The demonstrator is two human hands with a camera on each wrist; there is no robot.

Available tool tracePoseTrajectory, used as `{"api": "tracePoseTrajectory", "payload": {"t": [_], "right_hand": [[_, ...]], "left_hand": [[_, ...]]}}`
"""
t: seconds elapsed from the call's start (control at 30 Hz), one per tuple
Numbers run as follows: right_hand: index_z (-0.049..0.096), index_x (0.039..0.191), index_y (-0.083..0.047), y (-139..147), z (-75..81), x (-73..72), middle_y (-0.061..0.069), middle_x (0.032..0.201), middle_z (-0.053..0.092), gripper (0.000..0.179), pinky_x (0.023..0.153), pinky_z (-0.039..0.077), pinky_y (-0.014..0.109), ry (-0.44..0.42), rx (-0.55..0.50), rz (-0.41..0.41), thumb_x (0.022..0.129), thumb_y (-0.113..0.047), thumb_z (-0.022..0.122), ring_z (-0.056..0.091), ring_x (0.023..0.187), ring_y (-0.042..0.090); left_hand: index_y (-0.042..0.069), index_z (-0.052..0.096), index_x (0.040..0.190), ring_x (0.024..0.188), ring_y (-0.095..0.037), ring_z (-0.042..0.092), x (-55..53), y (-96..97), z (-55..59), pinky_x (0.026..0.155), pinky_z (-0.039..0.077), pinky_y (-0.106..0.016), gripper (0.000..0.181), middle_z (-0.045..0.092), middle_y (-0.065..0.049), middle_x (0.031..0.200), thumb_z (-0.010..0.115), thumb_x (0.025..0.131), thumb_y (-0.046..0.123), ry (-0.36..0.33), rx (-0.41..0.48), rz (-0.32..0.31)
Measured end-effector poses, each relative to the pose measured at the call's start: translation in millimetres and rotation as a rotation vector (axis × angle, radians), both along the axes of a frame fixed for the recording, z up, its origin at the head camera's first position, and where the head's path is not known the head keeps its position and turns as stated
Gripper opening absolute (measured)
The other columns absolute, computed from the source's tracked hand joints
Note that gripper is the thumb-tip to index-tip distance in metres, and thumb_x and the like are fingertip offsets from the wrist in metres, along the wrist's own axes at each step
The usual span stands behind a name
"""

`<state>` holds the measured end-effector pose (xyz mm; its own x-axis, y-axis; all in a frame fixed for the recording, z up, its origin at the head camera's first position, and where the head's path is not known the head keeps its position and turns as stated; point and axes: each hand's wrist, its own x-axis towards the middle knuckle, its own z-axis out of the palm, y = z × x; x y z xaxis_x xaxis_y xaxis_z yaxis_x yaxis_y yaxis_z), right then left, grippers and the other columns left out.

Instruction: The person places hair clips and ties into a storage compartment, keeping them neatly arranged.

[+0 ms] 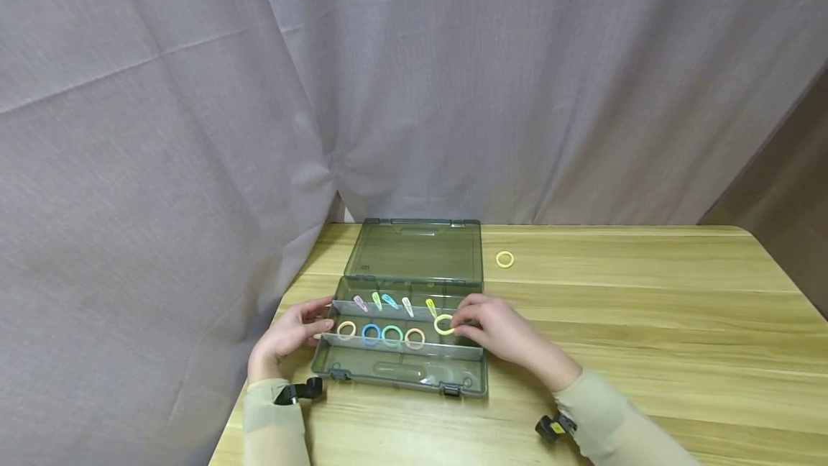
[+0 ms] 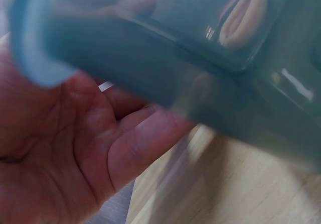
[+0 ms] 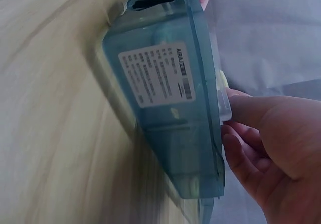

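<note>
A translucent grey-green storage box (image 1: 401, 369) lies open on the table, its lid folded back. Between thumb and fingers, my right hand (image 1: 494, 326) pinches a yellow hair tie (image 1: 443, 325) at the right end of the middle compartment. My left hand (image 1: 287, 336) rests against the box's left side, fingers fairly straight. Along the middle compartment sit a peach hair tie (image 1: 346, 330), a blue hair tie (image 1: 371, 334), a green hair tie (image 1: 392, 336) and an orange hair tie (image 1: 415, 339). Several snap hair clips, including a yellow clip (image 1: 431, 308), line the back compartment.
A pale yellow hair tie (image 1: 505, 259) lies on the wooden table (image 1: 614, 293), right of the raised lid (image 1: 417, 250). Grey curtains (image 1: 453, 92) hang behind and to the left. A white label (image 3: 156, 75) is on the box's side in the right wrist view.
</note>
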<state>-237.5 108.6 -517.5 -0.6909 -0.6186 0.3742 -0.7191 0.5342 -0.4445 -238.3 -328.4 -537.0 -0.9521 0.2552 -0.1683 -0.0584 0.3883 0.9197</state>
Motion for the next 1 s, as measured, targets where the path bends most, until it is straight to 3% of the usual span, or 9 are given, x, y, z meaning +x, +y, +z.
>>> {"api": "tracePoseTrajectory", "payload": {"t": [0.37, 0.53, 1.0], "right_hand": [[0.083, 0.095, -0.015, -15, -2.7, -3.3, -0.007, 0.1, 0.073, 0.004, 0.085, 0.06, 0.032, -0.04, 0.054, 0.083, 0.093, -0.012, 0.085, 0.07, 0.091, 0.009], [0.083, 0.094, -0.015, -18, -3.1, -3.3, -0.006, 0.1, 0.074, 0.004, 0.085, 0.061, 0.033, -0.066, 0.092, 0.064, 0.092, -0.012, 0.085, 0.07, 0.092, 0.011], [0.085, 0.096, -0.016, -23, -3.1, -4.8, -0.004, 0.103, 0.076, 0.007, 0.08, 0.062, 0.036, -0.012, 0.177, 0.018, 0.091, -0.011, 0.085, 0.073, 0.092, 0.013]], "left_hand": [[-0.006, 0.043, 0.159, 0.128, -0.036, 0.061, 0.7, -0.4, -0.3, 0.086, 0.062, -0.042, 0.065, 0.056, -0.031, 0.149, 0.071, 0.104, 0.014, 0.002, -0.006, 0.0], [-0.006, 0.044, 0.159, 0.128, -0.036, 0.06, 1.1, -0.1, 0.5, 0.085, 0.062, -0.043, 0.064, 0.056, -0.031, 0.15, 0.07, 0.104, 0.014, 0.004, -0.01, 0.001], [-0.006, 0.044, 0.159, 0.13, -0.037, 0.059, -0.1, -0.9, 0.0, 0.085, 0.062, -0.042, 0.066, 0.054, -0.031, 0.152, 0.072, 0.104, 0.015, 0.008, -0.016, 0.004]]}}
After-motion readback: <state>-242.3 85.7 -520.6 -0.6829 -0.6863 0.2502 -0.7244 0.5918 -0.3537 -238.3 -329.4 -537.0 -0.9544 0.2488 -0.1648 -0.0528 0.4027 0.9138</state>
